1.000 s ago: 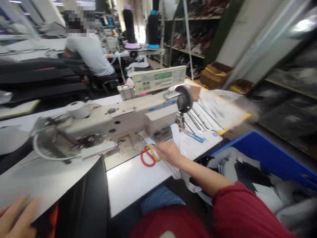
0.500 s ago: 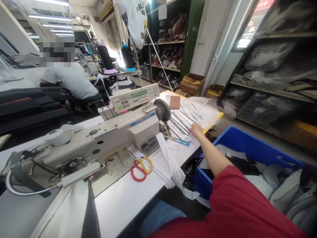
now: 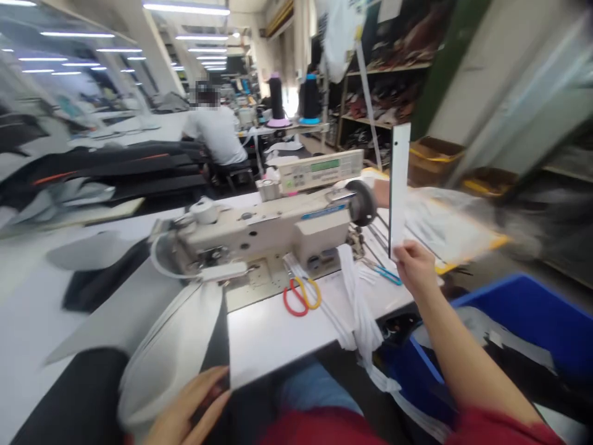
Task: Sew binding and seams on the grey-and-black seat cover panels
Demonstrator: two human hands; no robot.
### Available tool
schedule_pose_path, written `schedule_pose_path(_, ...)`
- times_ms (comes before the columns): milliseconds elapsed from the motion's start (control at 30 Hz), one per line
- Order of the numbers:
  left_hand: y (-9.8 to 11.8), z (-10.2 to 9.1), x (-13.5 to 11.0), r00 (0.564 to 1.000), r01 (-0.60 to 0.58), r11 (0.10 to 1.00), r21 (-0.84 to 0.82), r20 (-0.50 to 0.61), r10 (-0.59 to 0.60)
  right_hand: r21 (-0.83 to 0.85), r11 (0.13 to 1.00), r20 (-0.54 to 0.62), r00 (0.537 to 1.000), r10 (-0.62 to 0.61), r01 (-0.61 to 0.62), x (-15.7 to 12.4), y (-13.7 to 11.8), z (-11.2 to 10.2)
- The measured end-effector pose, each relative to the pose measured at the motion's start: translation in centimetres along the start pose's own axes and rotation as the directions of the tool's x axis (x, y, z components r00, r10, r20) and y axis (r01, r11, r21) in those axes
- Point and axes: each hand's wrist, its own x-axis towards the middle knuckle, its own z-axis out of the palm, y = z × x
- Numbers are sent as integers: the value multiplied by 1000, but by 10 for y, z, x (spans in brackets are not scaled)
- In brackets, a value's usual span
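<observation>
My right hand [image 3: 414,262] is closed on the lower end of a white strip [image 3: 401,185] with a black edge and a small dark dot near its top. The strip stands upright above the table, right of the sewing machine [image 3: 259,228]. My left hand [image 3: 192,405] is at the bottom, blurred, thumb and fingers apart, by the table's front edge and a light grey panel [image 3: 176,346]. That panel lies at the machine's needle end. Scissors [image 3: 301,295] with red and yellow handles rest on the table, and blue-handled snips [image 3: 388,275] lie near my right hand.
White tape [image 3: 359,296] hangs over the table's front edge. A blue bin [image 3: 523,303] with fabric pieces stands at the right. Thin black strips [image 3: 377,232] lie behind the snips. Thread cones [image 3: 310,102] stand behind the machine; a person [image 3: 215,133] sits farther back.
My right hand has lifted the white strip off the table and holds it upright. My left hand has come into view at the bottom. The view has swung left.
</observation>
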Motion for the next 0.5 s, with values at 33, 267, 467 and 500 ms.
schedule_pose_path(33, 14, 4, 0, 997, 63, 989, -137, 56, -56, 183, 982, 220, 971, -91, 51, -21, -16, 16)
schedule_pose_path(267, 55, 37, 13, 896, 174, 655, -736, -158, -415, 373, 905, 924, 13, -383, 203, -137, -97, 115)
schedule_pose_path(467, 41, 19, 22, 853, 435, 350, -830, 255, -456, 312, 543, 729, 171, -663, 780, -158, -109, 183)
schedule_pose_path(500, 38, 17, 25, 845, 478, 339, -810, 319, -430, 347, 467, 691, 115, -713, 813, -161, -110, 194)
